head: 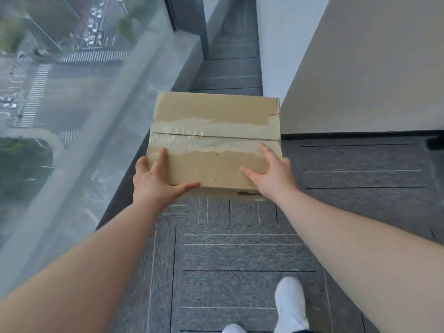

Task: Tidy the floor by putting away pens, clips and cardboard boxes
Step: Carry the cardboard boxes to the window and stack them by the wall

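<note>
The cardboard box [216, 140] hides its own underside and far side, and the fingers of the left hand [156, 179] and right hand [271, 174] curl out of sight round its side edges. One white shoe [234, 329] — cut by the bottom edge. Outside the window [72, 92], street detail blurs.

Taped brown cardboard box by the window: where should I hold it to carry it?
Hold the taped brown cardboard box at its two short ends, one from each side, as the left hand and right hand do: it is wide, flat-topped and taped shut.
</note>
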Demonstrator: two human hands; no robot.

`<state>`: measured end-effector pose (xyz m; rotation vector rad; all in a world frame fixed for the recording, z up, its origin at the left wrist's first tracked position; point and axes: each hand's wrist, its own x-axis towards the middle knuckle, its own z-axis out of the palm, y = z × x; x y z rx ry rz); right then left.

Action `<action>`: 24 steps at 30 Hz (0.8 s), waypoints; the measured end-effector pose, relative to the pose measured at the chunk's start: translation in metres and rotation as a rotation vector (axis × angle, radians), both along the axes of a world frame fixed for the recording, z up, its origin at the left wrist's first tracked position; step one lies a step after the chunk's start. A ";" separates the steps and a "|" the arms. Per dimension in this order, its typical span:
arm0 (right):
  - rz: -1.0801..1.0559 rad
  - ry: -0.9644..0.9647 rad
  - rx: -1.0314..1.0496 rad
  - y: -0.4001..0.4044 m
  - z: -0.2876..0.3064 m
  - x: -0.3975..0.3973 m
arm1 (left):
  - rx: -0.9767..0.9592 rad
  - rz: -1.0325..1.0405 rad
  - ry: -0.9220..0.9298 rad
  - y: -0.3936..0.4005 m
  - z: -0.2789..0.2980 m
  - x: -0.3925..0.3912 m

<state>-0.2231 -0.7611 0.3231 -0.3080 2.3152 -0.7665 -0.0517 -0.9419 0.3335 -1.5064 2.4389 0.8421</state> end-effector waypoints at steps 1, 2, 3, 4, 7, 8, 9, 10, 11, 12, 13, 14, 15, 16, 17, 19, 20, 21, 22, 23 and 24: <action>0.004 0.000 -0.008 -0.013 -0.001 -0.004 | 0.004 0.014 0.003 -0.012 -0.001 -0.003; 0.003 -0.003 -0.013 -0.025 -0.003 -0.009 | 0.001 0.020 0.005 -0.023 -0.003 -0.007; 0.004 -0.008 -0.009 -0.035 -0.008 -0.015 | -0.002 0.021 0.003 -0.034 -0.006 -0.013; 0.008 -0.012 0.006 -0.044 -0.012 -0.021 | 0.004 0.022 -0.002 -0.044 -0.010 -0.019; 0.041 -0.011 0.006 -0.080 -0.019 -0.047 | -0.007 0.038 0.004 -0.075 -0.020 -0.043; 0.047 -0.012 -0.004 -0.092 -0.023 -0.060 | -0.004 0.042 0.011 -0.087 -0.023 -0.054; 0.043 -0.013 -0.004 -0.101 -0.028 -0.074 | 0.015 0.037 0.011 -0.098 -0.028 -0.067; 0.045 -0.020 0.011 -0.109 -0.029 -0.084 | 0.026 0.027 -0.001 -0.106 -0.030 -0.079; 0.048 -0.021 0.008 -0.118 -0.033 -0.093 | 0.027 0.036 0.003 -0.113 -0.033 -0.088; 0.056 -0.003 -0.003 -0.128 -0.036 -0.103 | 0.020 0.047 0.022 -0.121 -0.036 -0.098; 0.066 0.014 -0.001 -0.137 -0.039 -0.114 | 0.014 0.050 0.035 -0.131 -0.040 -0.108; 0.066 0.019 0.009 -0.145 -0.044 -0.125 | 0.016 0.050 0.042 -0.140 -0.045 -0.119; 0.065 0.016 0.022 -0.151 -0.048 -0.135 | 0.018 0.047 0.041 -0.149 -0.049 -0.128; 0.061 0.017 0.024 -0.157 -0.051 -0.143 | 0.015 0.041 0.041 -0.156 -0.054 -0.138; 0.052 0.021 0.015 -0.164 -0.056 -0.152 | 0.018 0.036 0.050 -0.162 -0.059 -0.147; 0.048 0.033 0.016 -0.176 -0.071 -0.169 | 0.033 0.026 0.052 -0.174 -0.076 -0.163; 0.056 0.039 0.029 -0.181 -0.080 -0.175 | 0.041 0.022 0.041 -0.178 -0.086 -0.170; 0.062 0.049 0.036 -0.186 -0.089 -0.182 | 0.048 0.017 0.033 -0.183 -0.097 -0.177; 0.060 0.061 0.036 -0.191 -0.098 -0.189 | 0.053 -0.001 0.030 -0.189 -0.106 -0.187; 0.048 0.064 0.033 -0.194 -0.108 -0.197 | 0.069 -0.013 0.037 -0.196 -0.117 -0.196; 0.035 0.056 0.039 -0.196 -0.118 -0.205 | 0.089 -0.022 0.037 -0.202 -0.129 -0.205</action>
